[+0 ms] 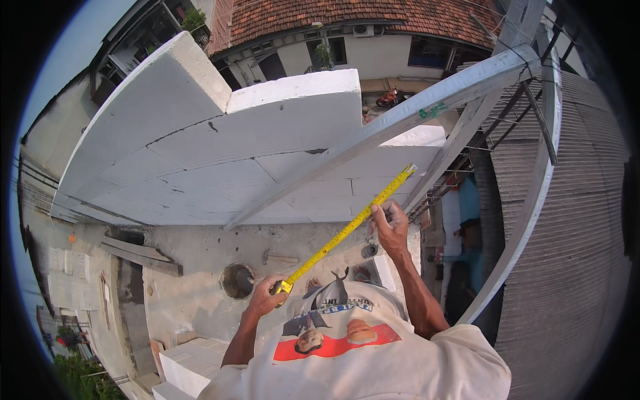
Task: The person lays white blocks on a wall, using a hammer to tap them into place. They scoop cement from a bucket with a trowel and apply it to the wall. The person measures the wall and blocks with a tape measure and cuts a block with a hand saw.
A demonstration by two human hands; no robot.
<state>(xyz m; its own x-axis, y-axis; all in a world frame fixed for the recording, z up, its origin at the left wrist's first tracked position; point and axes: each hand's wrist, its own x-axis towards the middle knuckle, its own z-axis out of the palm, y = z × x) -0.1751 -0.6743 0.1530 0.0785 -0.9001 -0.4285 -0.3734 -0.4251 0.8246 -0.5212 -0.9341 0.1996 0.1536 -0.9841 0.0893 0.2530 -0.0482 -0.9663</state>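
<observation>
A yellow tape measure [333, 241] stretches slantwise in front of me, its blade drawn out up and to the right. My left hand [266, 297] is wrapped round its case at the lower end. Near the blade's free end, my right hand [391, 223] pinches the blade between thumb and fingers. The metal hook at the tip sticks out past that hand, apart from the wall. Beyond the tape stands a wall of large white blocks [267, 157], stepped along its top. A long timber beam [373, 137] slants across in front of the wall.
Upright timbers [443, 157] and steel bars [543, 123] stand at the right, beside a corrugated roof [567, 220]. The concrete floor [193, 250] has a round hole [238, 281] and lies by planks [141, 256]. White blocks [193, 365] are stacked at lower left.
</observation>
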